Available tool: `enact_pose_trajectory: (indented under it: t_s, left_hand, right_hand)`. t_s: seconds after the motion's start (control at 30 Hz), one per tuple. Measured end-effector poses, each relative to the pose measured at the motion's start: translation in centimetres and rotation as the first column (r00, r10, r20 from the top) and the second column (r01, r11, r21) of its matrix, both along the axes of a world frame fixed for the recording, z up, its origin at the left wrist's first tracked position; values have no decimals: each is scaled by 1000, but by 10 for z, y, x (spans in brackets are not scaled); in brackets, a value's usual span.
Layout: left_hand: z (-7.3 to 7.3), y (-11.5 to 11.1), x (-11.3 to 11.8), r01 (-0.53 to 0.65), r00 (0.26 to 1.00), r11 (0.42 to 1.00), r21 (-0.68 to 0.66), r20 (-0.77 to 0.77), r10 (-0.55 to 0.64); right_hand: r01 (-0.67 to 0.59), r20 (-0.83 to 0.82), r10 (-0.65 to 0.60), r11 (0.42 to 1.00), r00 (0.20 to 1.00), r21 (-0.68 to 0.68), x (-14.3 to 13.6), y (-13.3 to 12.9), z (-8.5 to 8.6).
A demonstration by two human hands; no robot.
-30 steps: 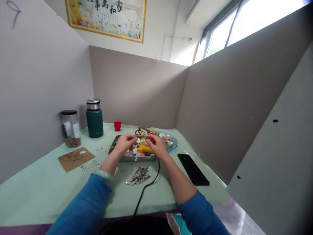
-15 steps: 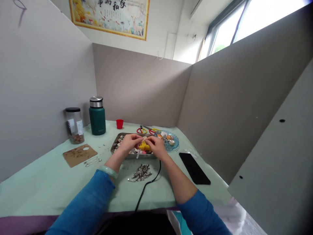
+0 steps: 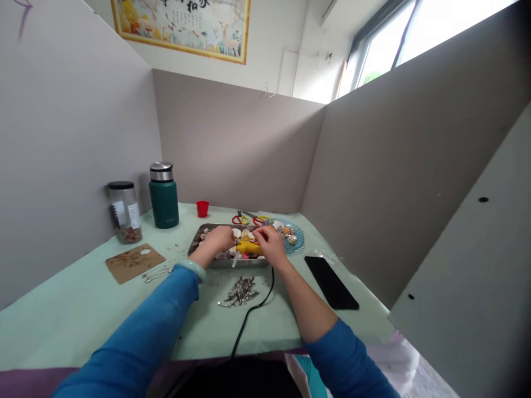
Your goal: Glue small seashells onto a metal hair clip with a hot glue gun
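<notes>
Two hands [image 3: 220, 239] [image 3: 270, 245] have drawn apart; both over the tray [image 3: 254, 263].

The wall poster [image 3: 182, 29] shows 和 among cut-off characters; print on the jar label [image 3: 133, 214] and green bottle [image 3: 164, 200] is too small to read.

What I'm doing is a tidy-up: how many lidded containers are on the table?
2: the black-lidded jar, at the back left, and the green flask, just right of it.
</notes>
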State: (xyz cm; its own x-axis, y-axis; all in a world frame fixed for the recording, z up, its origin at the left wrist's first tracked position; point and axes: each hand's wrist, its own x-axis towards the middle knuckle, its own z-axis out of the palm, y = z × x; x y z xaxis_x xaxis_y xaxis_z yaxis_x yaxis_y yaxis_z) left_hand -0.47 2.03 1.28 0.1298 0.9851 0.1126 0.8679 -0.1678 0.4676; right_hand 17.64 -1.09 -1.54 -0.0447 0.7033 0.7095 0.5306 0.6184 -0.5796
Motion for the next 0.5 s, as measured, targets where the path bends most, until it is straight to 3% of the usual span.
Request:
enact_pose_trajectory:
  t_s: [0.2, 0.4, 0.5]
  left_hand:
    - [-11, 15, 15, -22, 1000, 995, -101, -5, 22]
    - [-13, 20, 2, 3, 991, 986, -164, 129, 18]
    - [-10, 19, -8, -32, 978, 992, -122, 200, 57]
  right_hand:
    - [6, 12, -6, 1000, 1000, 18, -1, -2, 2]
    - [-1, 26, 1, 1000, 1000, 20, -1, -2, 1]
    - [-6, 16, 6, 1000, 1000, 4, -2, -2, 1]
